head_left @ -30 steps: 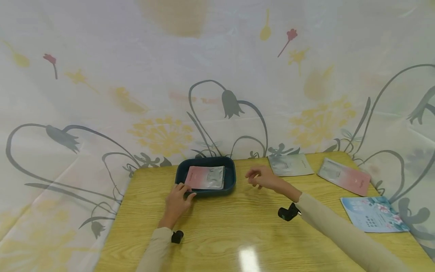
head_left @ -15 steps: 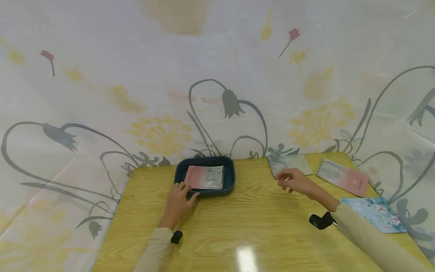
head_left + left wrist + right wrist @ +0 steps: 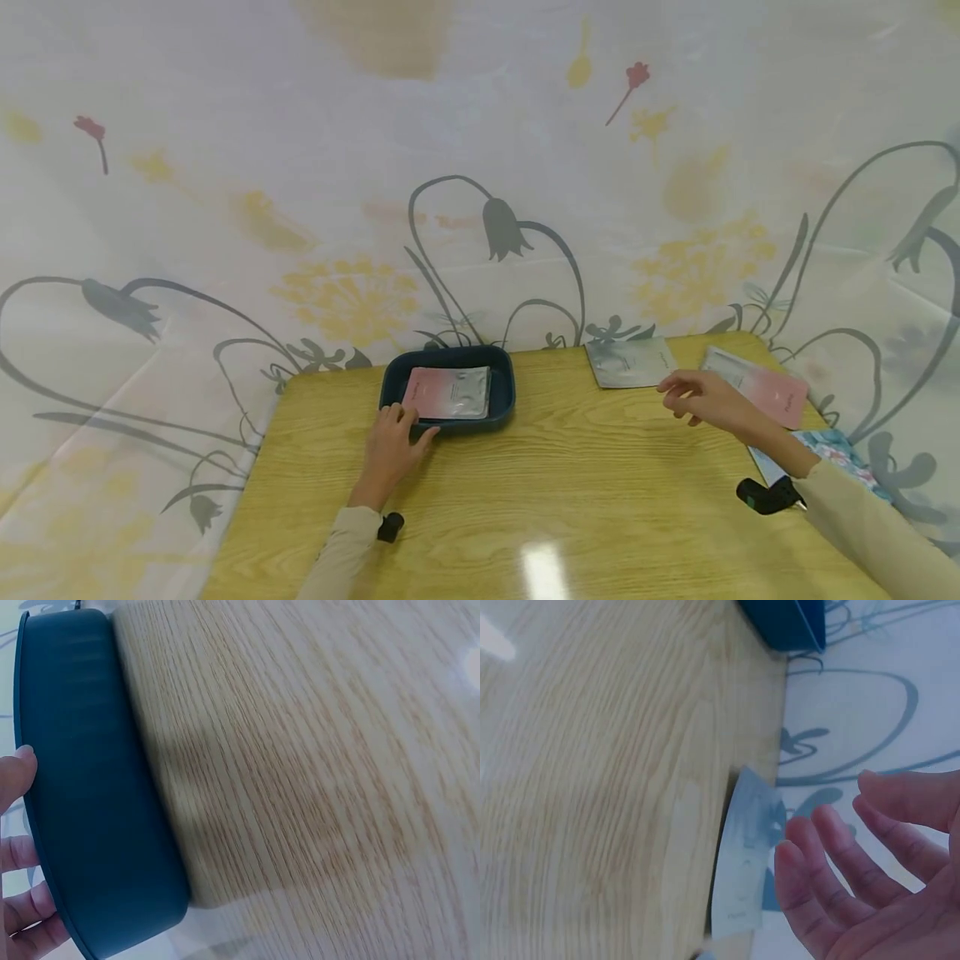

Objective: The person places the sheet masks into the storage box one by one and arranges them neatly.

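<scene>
A dark blue plastic basket [image 3: 501,417] stands at the back of the table, with pink and silver sheet mask packets [image 3: 448,393] stacked inside. My left hand [image 3: 391,450] grips its front left rim; in the left wrist view the thumb lies at the edge of the basket wall [image 3: 105,787] and the fingers reach past it. My right hand [image 3: 708,403] hovers over the right side, fingers loosely bent and nothing in them. Nearest to it are a silver-white mask packet [image 3: 630,363] and a pink and silver packet [image 3: 783,396], partly covered by the hand.
A light blue floral packet [image 3: 836,450] lies at the right edge, partly hidden by the right forearm. Behind the wooden table [image 3: 480,508] hangs a white flower-print cloth [image 3: 360,208], meeting its back edge.
My right hand has moved from beside the basket rightward, past the silver-white packet to near the pink one. My left hand has stayed at the basket rim.
</scene>
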A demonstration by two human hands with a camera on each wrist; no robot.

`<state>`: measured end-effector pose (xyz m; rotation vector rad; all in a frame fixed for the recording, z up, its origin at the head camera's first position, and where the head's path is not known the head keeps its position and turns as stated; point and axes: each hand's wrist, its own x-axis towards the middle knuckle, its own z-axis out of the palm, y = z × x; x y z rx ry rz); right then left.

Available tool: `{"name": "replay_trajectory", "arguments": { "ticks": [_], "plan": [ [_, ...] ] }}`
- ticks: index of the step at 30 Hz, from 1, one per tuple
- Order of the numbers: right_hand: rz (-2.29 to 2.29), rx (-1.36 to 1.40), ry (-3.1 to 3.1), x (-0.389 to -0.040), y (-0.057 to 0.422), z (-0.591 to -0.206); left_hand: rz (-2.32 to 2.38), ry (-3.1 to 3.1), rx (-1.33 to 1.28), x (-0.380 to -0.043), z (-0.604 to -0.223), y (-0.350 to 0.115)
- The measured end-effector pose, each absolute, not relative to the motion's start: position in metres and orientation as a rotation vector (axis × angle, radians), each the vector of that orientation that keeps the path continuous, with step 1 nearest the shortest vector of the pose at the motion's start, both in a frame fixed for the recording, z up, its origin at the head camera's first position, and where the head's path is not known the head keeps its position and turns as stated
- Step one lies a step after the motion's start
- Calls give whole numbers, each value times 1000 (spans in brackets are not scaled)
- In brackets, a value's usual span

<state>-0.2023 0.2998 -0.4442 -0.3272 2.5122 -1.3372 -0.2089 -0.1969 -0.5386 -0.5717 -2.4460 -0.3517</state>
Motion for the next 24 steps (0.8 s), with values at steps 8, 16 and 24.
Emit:
{"name": "replay_trajectory", "arguments": {
  "ticks": [8,16,24],
  "plan": [
    [-1262,-340,2585,-192,324,-442,-399,-2488,-544,-206,-536,-197],
    [-1210,-253,2624,-183,346,-443,-379,-2454,-557,-207,-537,-198],
    [-1212,-223,2703,-172,368,-444,-328,-2479,-567,-207,-536,-199]
  ]
}}
